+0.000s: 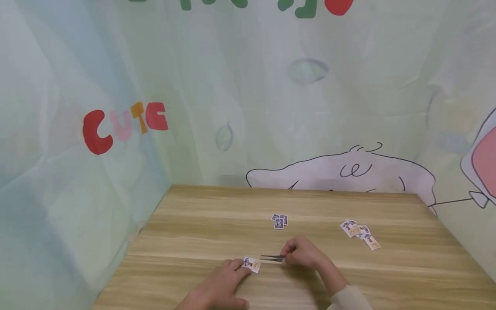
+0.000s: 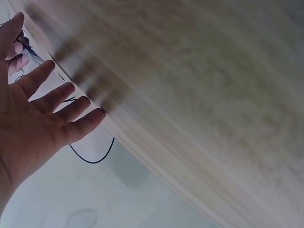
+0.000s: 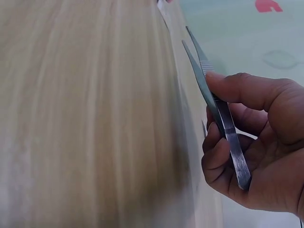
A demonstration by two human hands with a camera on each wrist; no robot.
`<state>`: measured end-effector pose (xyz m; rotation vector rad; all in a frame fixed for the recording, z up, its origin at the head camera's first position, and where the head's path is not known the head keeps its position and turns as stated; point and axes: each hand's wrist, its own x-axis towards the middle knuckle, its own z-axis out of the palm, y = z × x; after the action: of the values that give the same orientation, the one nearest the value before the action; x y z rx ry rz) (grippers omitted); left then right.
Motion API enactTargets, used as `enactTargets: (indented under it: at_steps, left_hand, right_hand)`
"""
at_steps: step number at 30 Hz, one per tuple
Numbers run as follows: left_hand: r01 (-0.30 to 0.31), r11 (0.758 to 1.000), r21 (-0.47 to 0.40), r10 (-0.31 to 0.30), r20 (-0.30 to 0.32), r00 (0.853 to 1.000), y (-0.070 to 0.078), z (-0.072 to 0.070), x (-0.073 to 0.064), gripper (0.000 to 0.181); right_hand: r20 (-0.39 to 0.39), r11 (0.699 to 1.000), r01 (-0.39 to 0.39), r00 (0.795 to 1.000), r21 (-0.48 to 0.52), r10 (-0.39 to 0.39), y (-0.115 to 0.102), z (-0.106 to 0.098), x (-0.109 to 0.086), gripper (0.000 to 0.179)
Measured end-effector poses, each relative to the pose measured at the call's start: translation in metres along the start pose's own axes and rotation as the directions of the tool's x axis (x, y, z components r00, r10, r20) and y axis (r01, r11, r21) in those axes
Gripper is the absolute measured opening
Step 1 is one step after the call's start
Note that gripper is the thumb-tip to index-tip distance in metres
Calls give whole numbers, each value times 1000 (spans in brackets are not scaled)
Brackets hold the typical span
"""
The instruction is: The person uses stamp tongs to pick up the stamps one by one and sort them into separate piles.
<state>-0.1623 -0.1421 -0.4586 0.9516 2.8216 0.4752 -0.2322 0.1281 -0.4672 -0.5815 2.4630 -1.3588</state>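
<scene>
A pair of metal tweezers point(image 3: 227, 124) is gripped in my right hand point(image 1: 304, 253), the thumb on one arm and the other fingers curled behind it. Its two tips stand slightly apart in the right wrist view. They point left, right at the edge of a small printed card point(image 1: 252, 265) lying on the table. From the other side, my left hand point(image 1: 224, 283) reaches the card with extended fingers, the fingertips at its left edge. The left wrist view has these fingers point(image 2: 85, 124) spread and nearly straight, close over the wood.
Farther back on the wooden table point(image 1: 201, 228) lies a small overlapping group of dark-faced cards point(image 1: 279, 223). Several lighter printed cards point(image 1: 370, 241) overlap at the right. A printed fabric backdrop point(image 1: 232, 86) encloses the table's back and sides.
</scene>
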Motion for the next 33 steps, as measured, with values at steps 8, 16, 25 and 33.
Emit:
enactTargets:
  at_steps: [8, 16, 25, 33]
  left_hand:
    - [11, 1000, 14, -11, 30, 999, 3, 0, 2, 71]
    - [8, 998, 57, -9, 27, 1000, 2, 1, 4, 73]
    - [19, 998, 61, -21, 36, 999, 2, 1, 6, 73]
    - [31, 997, 66, -34, 51, 998, 3, 3, 7, 73]
  right_hand:
    - [16, 999, -13, 1000, 39, 12, 0, 5, 4, 15]
    - [45, 999, -13, 999, 33, 12, -4, 7, 3, 13]
    - [51, 999, -13, 999, 31, 12, -5, 10, 4, 11]
    - [49, 999, 1, 999, 52, -4, -5, 12, 1, 10]
